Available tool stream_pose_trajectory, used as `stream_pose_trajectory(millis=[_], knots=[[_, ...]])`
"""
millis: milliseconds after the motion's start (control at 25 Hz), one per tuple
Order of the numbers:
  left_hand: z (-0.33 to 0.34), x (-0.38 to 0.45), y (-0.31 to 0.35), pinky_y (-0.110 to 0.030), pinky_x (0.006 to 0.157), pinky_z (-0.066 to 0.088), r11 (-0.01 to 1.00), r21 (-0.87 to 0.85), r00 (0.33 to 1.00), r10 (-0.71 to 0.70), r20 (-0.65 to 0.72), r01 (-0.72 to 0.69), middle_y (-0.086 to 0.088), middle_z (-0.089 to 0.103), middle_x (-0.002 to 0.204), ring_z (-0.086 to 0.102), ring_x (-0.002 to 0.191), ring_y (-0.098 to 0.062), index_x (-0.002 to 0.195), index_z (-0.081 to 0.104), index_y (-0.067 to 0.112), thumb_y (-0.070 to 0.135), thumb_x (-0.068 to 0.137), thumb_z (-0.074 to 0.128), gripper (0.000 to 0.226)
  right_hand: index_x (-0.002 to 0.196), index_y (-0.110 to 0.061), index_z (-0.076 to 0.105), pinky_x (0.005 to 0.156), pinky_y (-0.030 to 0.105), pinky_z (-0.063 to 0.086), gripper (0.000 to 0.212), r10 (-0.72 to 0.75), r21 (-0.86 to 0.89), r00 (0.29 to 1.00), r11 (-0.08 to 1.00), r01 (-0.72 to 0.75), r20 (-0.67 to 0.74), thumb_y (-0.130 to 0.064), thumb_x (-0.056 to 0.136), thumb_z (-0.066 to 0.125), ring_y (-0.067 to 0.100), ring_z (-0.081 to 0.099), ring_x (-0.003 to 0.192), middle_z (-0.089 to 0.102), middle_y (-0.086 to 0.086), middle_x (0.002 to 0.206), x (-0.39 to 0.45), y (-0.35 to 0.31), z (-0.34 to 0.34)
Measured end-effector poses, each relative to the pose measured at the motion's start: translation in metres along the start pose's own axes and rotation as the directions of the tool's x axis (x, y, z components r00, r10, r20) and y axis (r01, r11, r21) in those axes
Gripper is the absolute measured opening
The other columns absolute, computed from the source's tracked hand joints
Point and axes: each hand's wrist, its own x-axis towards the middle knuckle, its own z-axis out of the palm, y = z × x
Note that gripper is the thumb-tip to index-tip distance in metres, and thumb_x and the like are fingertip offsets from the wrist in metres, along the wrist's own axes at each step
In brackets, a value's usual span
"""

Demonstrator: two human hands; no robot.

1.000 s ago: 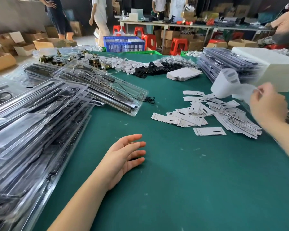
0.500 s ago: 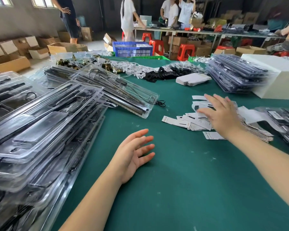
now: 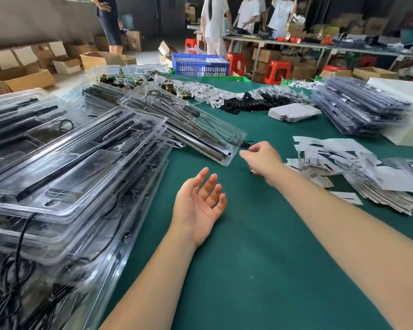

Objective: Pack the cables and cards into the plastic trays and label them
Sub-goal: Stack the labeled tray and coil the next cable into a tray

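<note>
Right hand (image 3: pixel 262 160) beside tray (image 3: pixel 184 122)

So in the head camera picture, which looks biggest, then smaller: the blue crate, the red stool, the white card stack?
1. Blue crate
2. Red stool
3. White card stack: looks about as big as the stool and sits nearer the camera, so the last two are unsure.

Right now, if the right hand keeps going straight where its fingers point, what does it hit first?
Most likely the near corner of the clear plastic tray lying askew, where a thin black cable sticks out. The right hand looks just short of it; depth is unclear.
</note>
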Motion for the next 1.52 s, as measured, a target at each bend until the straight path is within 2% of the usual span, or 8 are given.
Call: stream_pose_trajectory(millis=[200,440,600,760,880,1240,1320,1520], knots=[[-0.001,0.002,-0.001,-0.026,0.062,0.051,1.000,0.010,1.000,-0.017,-0.007,0.017,0.002,0.069,0.092,0.063,0.069,-0.015,0.114,0.064,0.023,0.024,0.089,0.054,0.028,0.133,-0.012,0.045,0.089,0.033,0.047,0.047,0.324,0.434,0.899,0.793,-0.428,0.295,-0.026,0.091,0.062,0.026,0.054,0.115,0.051,0.012,0.133,0.022,-0.036,0.034],[-0.003,0.003,-0.002,-0.026,0.062,0.049,0.998,0.042,0.999,-0.036,0.000,0.036,0.003,0.070,0.093,0.063,0.071,-0.015,0.114,0.066,0.024,0.025,0.088,0.056,0.028,0.088,-0.014,0.056,0.054,0.031,0.049,0.025,0.410,0.544,0.818,0.611,-0.575,0.403,-0.037,0.089,0.065,0.016,0.054,0.075,0.049,0.001,0.083,0.037,-0.043,0.027],[-0.003,0.002,-0.003,-0.027,0.063,0.049,0.998,0.050,0.999,-0.035,0.007,0.035,0.002,0.069,0.092,0.063,0.072,-0.015,0.115,0.066,0.023,0.025,0.088,0.057,0.029,0.087,-0.017,0.056,0.043,0.021,0.050,0.027,0.274,0.593,0.867,0.640,-0.488,0.417,-0.044,0.093,0.060,0.016,0.062,0.060,0.056,0.002,0.081,0.031,-0.039,0.032],[-0.003,0.002,-0.001,-0.027,0.063,0.049,0.998,0.048,1.000,-0.031,-0.003,0.031,0.002,0.070,0.092,0.063,0.072,-0.015,0.116,0.065,0.023,0.024,0.088,0.056,0.029,0.118,-0.021,0.059,0.083,0.036,0.055,0.042,0.216,0.582,0.963,0.767,-0.270,0.162,-0.050,0.088,0.064,0.023,0.063,0.101,0.060,-0.001,0.112,0.034,-0.041,0.033],[-0.004,0.002,0.000,-0.027,0.062,0.049,0.998,0.052,0.999,-0.030,-0.013,0.030,0.002,0.070,0.093,0.063,0.072,-0.015,0.116,0.065,0.023,0.024,0.089,0.055,0.029,0.096,-0.027,0.058,0.073,0.031,0.050,0.023,0.100,0.616,0.995,0.784,-0.079,0.000,-0.048,0.088,0.064,0.021,0.066,0.094,0.065,-0.004,0.106,0.033,-0.049,0.026],[0.000,0.000,0.007,-0.028,0.064,0.052,0.975,0.110,0.978,0.200,-0.063,-0.192,0.004,0.070,0.097,0.065,0.074,-0.013,0.112,0.064,0.033,0.041,0.091,0.053,0.025,0.099,-0.016,0.062,0.063,0.010,0.043,0.011,-0.344,0.453,0.891,0.770,0.449,-0.296,-0.025,0.096,0.059,-0.010,0.053,0.063,0.058,-0.013,0.077,0.027,-0.062,-0.004],[0.001,-0.002,0.007,-0.026,0.068,0.054,0.827,0.391,0.881,0.467,-0.076,-0.405,0.010,0.069,0.107,0.067,0.084,-0.009,0.113,0.061,0.045,0.045,0.092,0.049,0.025,0.092,-0.024,0.061,0.065,0.010,0.044,0.005,-0.372,0.398,0.851,0.764,0.507,-0.370,-0.027,0.096,0.059,-0.011,0.053,0.061,0.059,-0.014,0.076,0.024,-0.062,-0.009],[-0.001,-0.010,0.013,-0.011,0.089,0.041,0.118,0.588,0.305,0.924,0.230,-0.800,0.014,0.049,0.138,0.052,0.118,0.000,0.144,0.034,0.026,0.025,0.093,0.039,0.051,0.089,-0.023,0.060,0.066,0.015,0.041,0.008,-0.352,0.376,0.820,0.758,0.533,-0.452,-0.028,0.096,0.058,-0.007,0.048,0.060,0.056,-0.013,0.071,0.020,-0.058,-0.027]])
